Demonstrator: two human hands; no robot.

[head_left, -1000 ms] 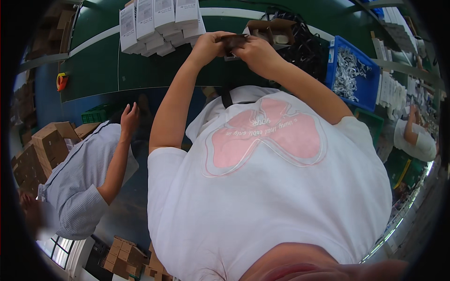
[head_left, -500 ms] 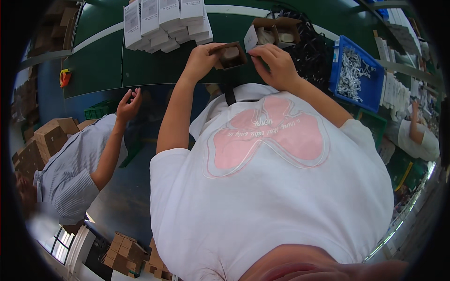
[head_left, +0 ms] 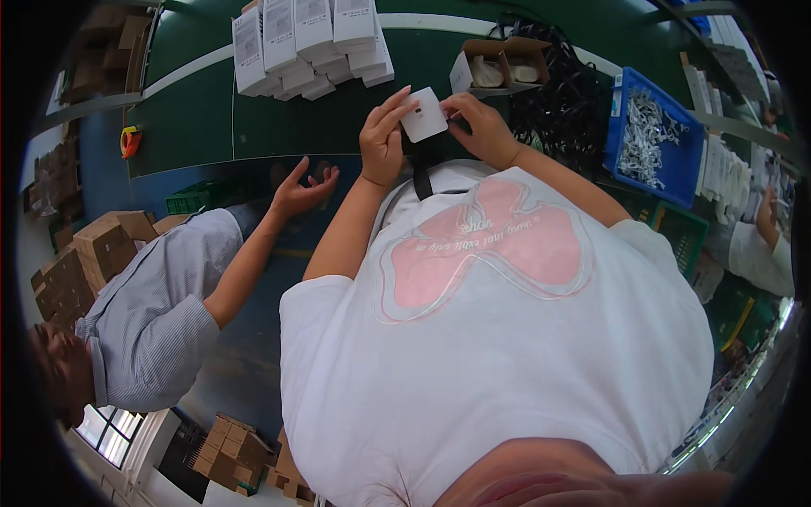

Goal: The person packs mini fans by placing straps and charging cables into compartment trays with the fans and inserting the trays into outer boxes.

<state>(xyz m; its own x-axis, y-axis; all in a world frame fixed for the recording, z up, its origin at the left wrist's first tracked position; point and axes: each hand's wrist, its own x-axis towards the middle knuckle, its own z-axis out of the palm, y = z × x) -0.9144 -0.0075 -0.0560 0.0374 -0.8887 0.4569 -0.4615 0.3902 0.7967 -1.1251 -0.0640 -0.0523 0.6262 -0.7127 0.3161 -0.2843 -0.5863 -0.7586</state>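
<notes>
The left hand (head_left: 383,149) has its grip closed on a small white box (head_left: 427,120) near the front edge of the green bench (head_left: 190,127), and the right hand (head_left: 487,132) is at the box's other side, but I can't quite tell if its grip is together or apart.

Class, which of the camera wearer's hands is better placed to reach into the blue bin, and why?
Likely the right hand: it is visibly nearer the blue bin. The left hand is farther off and holds the small white box.
</notes>
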